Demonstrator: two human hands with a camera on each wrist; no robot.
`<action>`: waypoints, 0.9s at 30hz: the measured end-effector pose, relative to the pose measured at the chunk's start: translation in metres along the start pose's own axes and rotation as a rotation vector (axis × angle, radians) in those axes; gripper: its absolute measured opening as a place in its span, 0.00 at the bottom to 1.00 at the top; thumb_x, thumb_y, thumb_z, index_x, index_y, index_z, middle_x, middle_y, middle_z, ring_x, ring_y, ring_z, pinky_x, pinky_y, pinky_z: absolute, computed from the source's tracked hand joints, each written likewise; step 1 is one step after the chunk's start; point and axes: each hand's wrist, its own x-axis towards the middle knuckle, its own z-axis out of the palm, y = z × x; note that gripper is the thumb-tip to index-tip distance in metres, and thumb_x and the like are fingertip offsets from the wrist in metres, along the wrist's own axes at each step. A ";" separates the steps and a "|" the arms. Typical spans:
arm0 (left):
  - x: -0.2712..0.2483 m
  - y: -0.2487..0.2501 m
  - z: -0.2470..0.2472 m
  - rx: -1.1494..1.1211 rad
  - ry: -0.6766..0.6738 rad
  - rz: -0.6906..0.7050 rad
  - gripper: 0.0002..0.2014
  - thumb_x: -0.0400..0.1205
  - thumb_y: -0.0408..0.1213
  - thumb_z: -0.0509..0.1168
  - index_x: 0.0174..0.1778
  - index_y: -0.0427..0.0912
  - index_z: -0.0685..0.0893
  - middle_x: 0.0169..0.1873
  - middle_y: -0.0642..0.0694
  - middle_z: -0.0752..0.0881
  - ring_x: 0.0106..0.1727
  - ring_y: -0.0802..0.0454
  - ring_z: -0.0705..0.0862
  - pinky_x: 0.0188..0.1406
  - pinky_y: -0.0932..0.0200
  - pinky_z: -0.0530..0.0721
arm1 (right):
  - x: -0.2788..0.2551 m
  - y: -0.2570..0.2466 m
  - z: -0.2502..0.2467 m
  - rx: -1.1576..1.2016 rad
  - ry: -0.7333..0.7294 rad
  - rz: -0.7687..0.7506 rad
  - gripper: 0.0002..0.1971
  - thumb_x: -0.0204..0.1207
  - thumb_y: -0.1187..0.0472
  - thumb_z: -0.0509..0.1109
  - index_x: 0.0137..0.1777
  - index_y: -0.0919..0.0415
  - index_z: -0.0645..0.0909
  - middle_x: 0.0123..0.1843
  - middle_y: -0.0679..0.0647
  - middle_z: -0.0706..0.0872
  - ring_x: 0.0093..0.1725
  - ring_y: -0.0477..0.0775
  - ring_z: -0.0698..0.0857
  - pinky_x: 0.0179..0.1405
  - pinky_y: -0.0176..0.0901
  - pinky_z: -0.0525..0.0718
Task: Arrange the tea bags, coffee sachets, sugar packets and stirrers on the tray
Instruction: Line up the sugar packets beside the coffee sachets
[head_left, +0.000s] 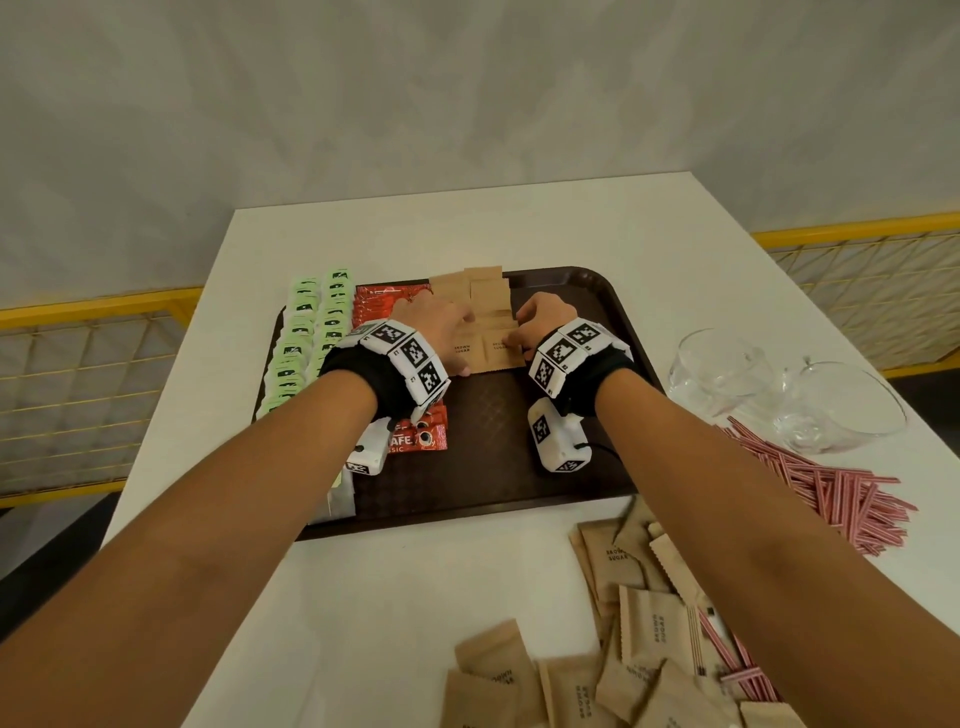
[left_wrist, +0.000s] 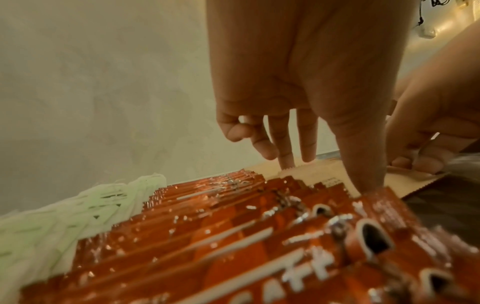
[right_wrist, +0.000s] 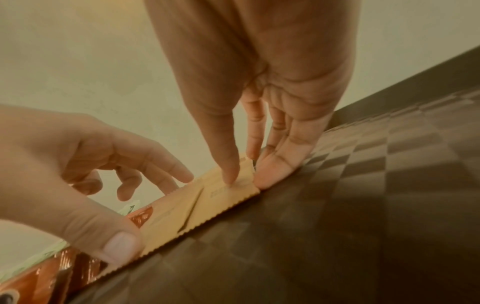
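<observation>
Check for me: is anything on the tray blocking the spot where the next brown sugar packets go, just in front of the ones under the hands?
Nothing visible does. The tray is bare dark surface in front of the sugar rows that both hands touch; the loose sugar packets lie on the table nearer the person. The coffee sachets stay to the left.

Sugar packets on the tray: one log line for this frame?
step: aligning sugar packets | hands: left, right pressing packets | tray | stirrers not placed

Even indoor light | wrist views warm-tinted, blurred | head view edges bowed
</observation>
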 end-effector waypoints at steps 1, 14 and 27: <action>-0.002 0.001 -0.002 -0.011 0.011 0.004 0.34 0.72 0.51 0.73 0.73 0.52 0.69 0.71 0.46 0.75 0.72 0.43 0.69 0.67 0.45 0.67 | -0.003 0.000 -0.002 -0.007 -0.001 0.000 0.13 0.69 0.63 0.76 0.51 0.57 0.77 0.56 0.58 0.85 0.53 0.58 0.86 0.55 0.52 0.86; -0.154 0.034 -0.003 -0.596 0.021 0.191 0.21 0.76 0.45 0.72 0.64 0.47 0.77 0.47 0.53 0.84 0.42 0.59 0.82 0.38 0.71 0.78 | -0.173 0.010 -0.014 0.176 -0.321 -0.266 0.11 0.78 0.57 0.69 0.57 0.60 0.79 0.48 0.52 0.83 0.47 0.50 0.83 0.50 0.48 0.86; -0.259 0.059 0.073 -0.359 -0.338 0.114 0.42 0.64 0.53 0.79 0.69 0.47 0.65 0.52 0.53 0.68 0.53 0.57 0.71 0.49 0.62 0.70 | -0.257 0.040 0.029 -0.486 -0.621 -0.364 0.33 0.65 0.60 0.81 0.70 0.53 0.73 0.57 0.47 0.74 0.53 0.47 0.75 0.55 0.41 0.77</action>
